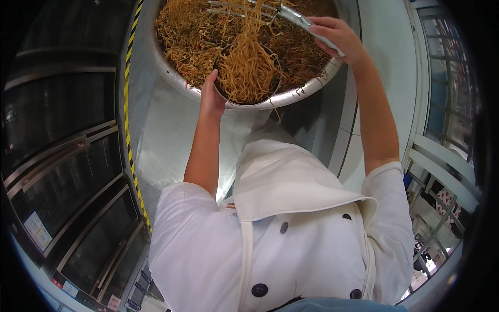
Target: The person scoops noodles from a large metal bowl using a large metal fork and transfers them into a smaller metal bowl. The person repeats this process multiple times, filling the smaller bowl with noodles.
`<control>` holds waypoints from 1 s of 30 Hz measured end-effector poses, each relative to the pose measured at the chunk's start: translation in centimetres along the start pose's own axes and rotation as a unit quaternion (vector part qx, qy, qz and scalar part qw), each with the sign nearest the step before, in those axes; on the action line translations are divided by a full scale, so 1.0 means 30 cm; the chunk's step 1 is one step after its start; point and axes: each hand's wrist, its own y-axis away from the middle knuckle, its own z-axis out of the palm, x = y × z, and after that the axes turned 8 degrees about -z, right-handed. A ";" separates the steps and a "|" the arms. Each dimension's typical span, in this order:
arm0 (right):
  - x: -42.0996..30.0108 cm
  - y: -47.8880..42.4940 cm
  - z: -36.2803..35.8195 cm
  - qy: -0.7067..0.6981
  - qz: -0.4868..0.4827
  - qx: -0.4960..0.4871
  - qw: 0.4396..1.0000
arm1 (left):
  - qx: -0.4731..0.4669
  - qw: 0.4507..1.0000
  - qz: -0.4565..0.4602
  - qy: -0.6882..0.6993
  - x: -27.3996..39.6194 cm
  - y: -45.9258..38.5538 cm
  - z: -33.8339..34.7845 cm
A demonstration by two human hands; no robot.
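My left hand [213, 93] grips the left rim of a round metal bowl [279, 80], thumb on the edge. A heaped mound of brown noodles [247, 74] fills the bowl. In my right hand [339, 39] is the handle of a pronged metal serving utensil [296, 17]. Strands of noodle hang from its prongs down to the mound. Behind and below the bowl, a large metal basin [171, 84] holds many more noodles mixed with shredded vegetables [187, 50]. A few strands droop over the bowl's lower right rim. The utensil's far end is partly hidden by noodles.
Dark-fronted metal cabinets [66, 101] line the left side, beside a yellow-and-black striped edge [127, 97]. A metal sheet surface [171, 132] lies below the basin. On the right are a pale tiled wall [386, 70] and a barred window [444, 78].
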 end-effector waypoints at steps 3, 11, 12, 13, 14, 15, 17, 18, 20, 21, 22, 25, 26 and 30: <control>-0.094 0.065 -0.054 0.084 -0.064 0.045 0.993 | -0.008 1.000 -0.007 -0.007 -0.022 0.004 0.013; -0.479 0.233 -0.056 0.127 -0.049 0.126 0.983 | -0.049 0.999 -0.006 0.015 -0.060 -0.013 0.140; -0.488 0.249 -0.060 0.162 -0.054 0.121 0.978 | -0.059 0.998 -0.002 0.023 -0.068 -0.016 0.149; -0.488 0.268 -0.048 0.177 -0.062 0.120 0.975 | -0.070 0.997 0.002 0.030 -0.073 -0.021 0.159; -0.491 0.289 -0.029 0.193 -0.069 0.119 0.971 | -0.063 0.998 0.017 0.014 -0.072 -0.027 0.174; -0.489 0.307 -0.020 0.209 -0.077 0.119 0.968 | -0.055 0.998 0.023 0.006 -0.069 -0.038 0.190; -0.441 0.324 -0.030 0.337 -0.200 0.074 0.917 | -0.038 0.999 0.034 -0.007 -0.067 -0.076 0.213; -0.404 0.328 -0.044 0.397 -0.261 0.061 0.878 | -0.042 0.998 0.042 -0.013 -0.065 -0.110 0.224; -0.291 0.283 -0.080 0.490 -0.402 0.044 0.772 | -0.014 0.998 0.056 -0.018 -0.029 -0.137 0.209; -0.257 0.292 -0.085 0.511 -0.405 0.061 0.756 | -0.006 0.998 0.061 -0.020 -0.009 -0.154 0.212; -0.229 0.309 -0.095 0.534 -0.405 0.080 0.738 | -0.005 0.997 0.079 -0.008 0.010 -0.175 0.225; -0.190 0.422 -0.041 0.409 -0.166 0.178 0.879 | -0.032 0.992 0.124 -0.012 0.102 -0.221 0.259; -0.178 0.456 -0.008 0.281 -0.051 0.197 0.938 | -0.026 0.991 0.128 -0.017 0.139 -0.248 0.251; 0.054 0.445 0.090 -0.196 0.170 0.171 0.950 | -0.021 0.974 0.201 -0.107 0.263 -0.263 0.311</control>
